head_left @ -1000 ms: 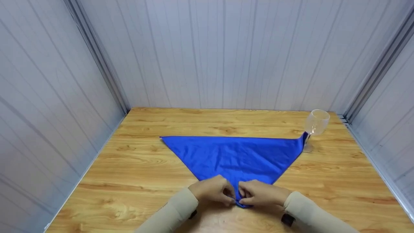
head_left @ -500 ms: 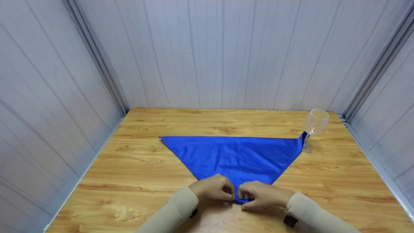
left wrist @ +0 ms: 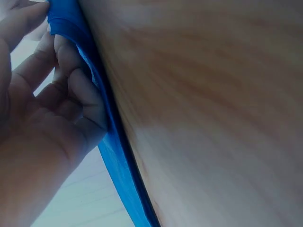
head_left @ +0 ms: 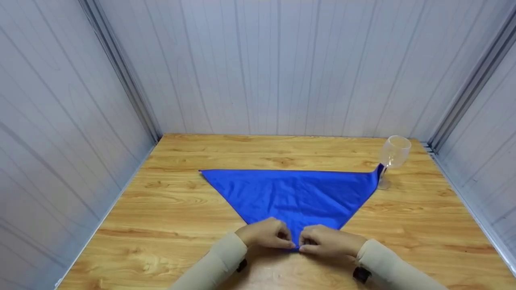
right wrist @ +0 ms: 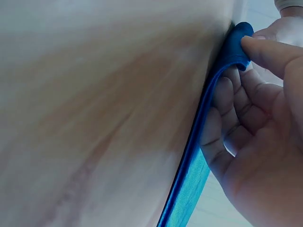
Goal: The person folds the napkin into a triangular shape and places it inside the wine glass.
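A blue cloth point(head_left: 290, 193) lies on the table as a wide triangle, its long edge toward the back wall. Its near tip is turned over into a small fold between the two hands. My left hand point(head_left: 266, 233) pinches that fold between thumb and fingertips; in the left wrist view the blue fold point(left wrist: 71, 21) shows at the fingertips. Close beside it, my right hand point(head_left: 332, 240) pinches the same fold, and the right wrist view shows the thumb on the rolled cloth edge point(right wrist: 234, 47). The other fingers of both hands are bent against the cloth.
A clear stemmed glass point(head_left: 395, 152) stands at the back right, and the cloth's raised right corner touches or overlaps its stem. The wooden table point(head_left: 161, 209) is bounded by pale panel walls point(head_left: 258, 68) at the back and both sides.
The right thumb came off the cloth half a second ago and now pinches it again. The near tip that stuck out toward me has been turned under or rolled, so the near edge lies slightly farther away.
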The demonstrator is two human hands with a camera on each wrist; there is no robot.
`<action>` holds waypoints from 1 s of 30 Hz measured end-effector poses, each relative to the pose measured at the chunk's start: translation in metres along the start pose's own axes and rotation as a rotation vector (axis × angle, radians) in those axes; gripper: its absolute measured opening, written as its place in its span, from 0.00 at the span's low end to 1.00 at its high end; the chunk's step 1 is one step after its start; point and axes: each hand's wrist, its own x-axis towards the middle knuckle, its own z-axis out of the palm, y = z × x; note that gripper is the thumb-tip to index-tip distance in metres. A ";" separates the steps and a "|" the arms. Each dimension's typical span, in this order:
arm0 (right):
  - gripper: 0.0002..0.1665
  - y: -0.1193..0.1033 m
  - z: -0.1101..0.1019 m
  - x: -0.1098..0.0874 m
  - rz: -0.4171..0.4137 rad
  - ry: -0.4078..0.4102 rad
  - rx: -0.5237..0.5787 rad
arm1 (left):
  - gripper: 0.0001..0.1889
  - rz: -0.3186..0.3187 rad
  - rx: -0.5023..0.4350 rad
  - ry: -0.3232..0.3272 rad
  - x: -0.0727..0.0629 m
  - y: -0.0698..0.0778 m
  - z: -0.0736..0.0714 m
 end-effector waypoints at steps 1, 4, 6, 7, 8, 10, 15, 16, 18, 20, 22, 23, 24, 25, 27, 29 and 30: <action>0.08 0.000 0.000 0.000 0.007 -0.002 -0.004 | 0.11 -0.009 0.002 0.001 0.000 0.000 0.000; 0.10 -0.002 -0.002 0.002 0.026 -0.002 0.000 | 0.12 -0.035 0.029 0.006 0.000 0.001 0.001; 0.12 -0.002 -0.003 0.004 0.033 -0.005 0.004 | 0.12 -0.051 0.038 0.009 0.000 0.002 0.000; 0.13 -0.002 -0.004 0.005 0.040 -0.008 0.005 | 0.12 -0.057 0.041 0.012 -0.001 0.002 0.000; 0.14 -0.002 -0.005 0.006 0.048 -0.013 0.009 | 0.12 -0.063 0.040 0.013 0.000 0.001 0.000; 0.15 -0.002 -0.006 0.007 0.061 -0.025 0.006 | 0.12 -0.076 0.030 0.014 0.000 0.001 -0.001; 0.17 -0.002 -0.006 0.011 0.094 -0.045 -0.010 | 0.12 -0.105 0.016 0.008 0.001 -0.001 0.000; 0.17 -0.002 -0.007 0.011 0.105 -0.045 -0.011 | 0.11 -0.110 0.013 0.006 0.001 -0.001 0.000; 0.17 -0.002 -0.007 0.011 0.126 -0.042 -0.017 | 0.11 -0.116 0.014 0.005 0.002 -0.001 0.001; 0.17 -0.003 -0.007 0.012 0.149 -0.037 -0.023 | 0.09 -0.119 0.012 0.006 0.002 -0.001 0.001; 0.17 -0.002 -0.008 0.012 0.167 -0.030 -0.026 | 0.07 -0.111 0.014 0.010 0.003 -0.001 0.000; 0.17 -0.002 -0.008 0.013 0.171 -0.026 -0.032 | 0.06 -0.103 0.020 0.015 0.003 -0.001 -0.001; 0.17 -0.001 -0.008 0.013 0.173 -0.022 -0.036 | 0.05 -0.093 0.021 0.019 0.003 -0.001 -0.001; 0.17 -0.001 -0.008 0.013 0.176 -0.019 -0.041 | 0.04 -0.081 0.024 0.022 0.004 -0.001 -0.002; 0.17 0.001 -0.008 0.013 0.175 -0.015 -0.047 | 0.02 -0.054 0.026 0.022 0.004 -0.001 -0.002; 0.17 0.002 -0.008 0.013 0.172 -0.013 -0.045 | 0.02 -0.025 0.033 0.019 0.004 0.000 -0.003; 0.17 0.003 -0.008 0.013 0.172 -0.013 -0.040 | 0.03 -0.009 0.035 0.014 0.004 0.001 -0.003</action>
